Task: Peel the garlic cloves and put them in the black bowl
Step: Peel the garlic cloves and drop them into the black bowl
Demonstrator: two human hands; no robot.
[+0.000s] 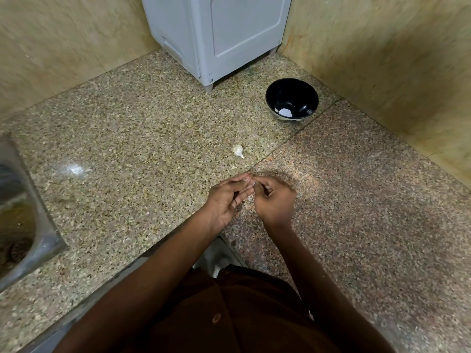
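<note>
A small white garlic bulb (238, 151) lies on the speckled granite counter (127, 149), a little beyond my hands. The black bowl (292, 99) stands farther back to the right, near the corner, with a bright reflection at its bottom. My left hand (226, 200) and my right hand (275, 200) meet fingertip to fingertip over the counter's seam. Their fingers are curled and pinch something small between them; it is hidden by the fingers, so I cannot make out what it is.
A grey-white appliance (216, 34) stands against the back wall. A steel sink (20, 220) is set into the counter at the far left. Beige stone walls close the corner at left and right. The counter's front edge runs just below my forearms.
</note>
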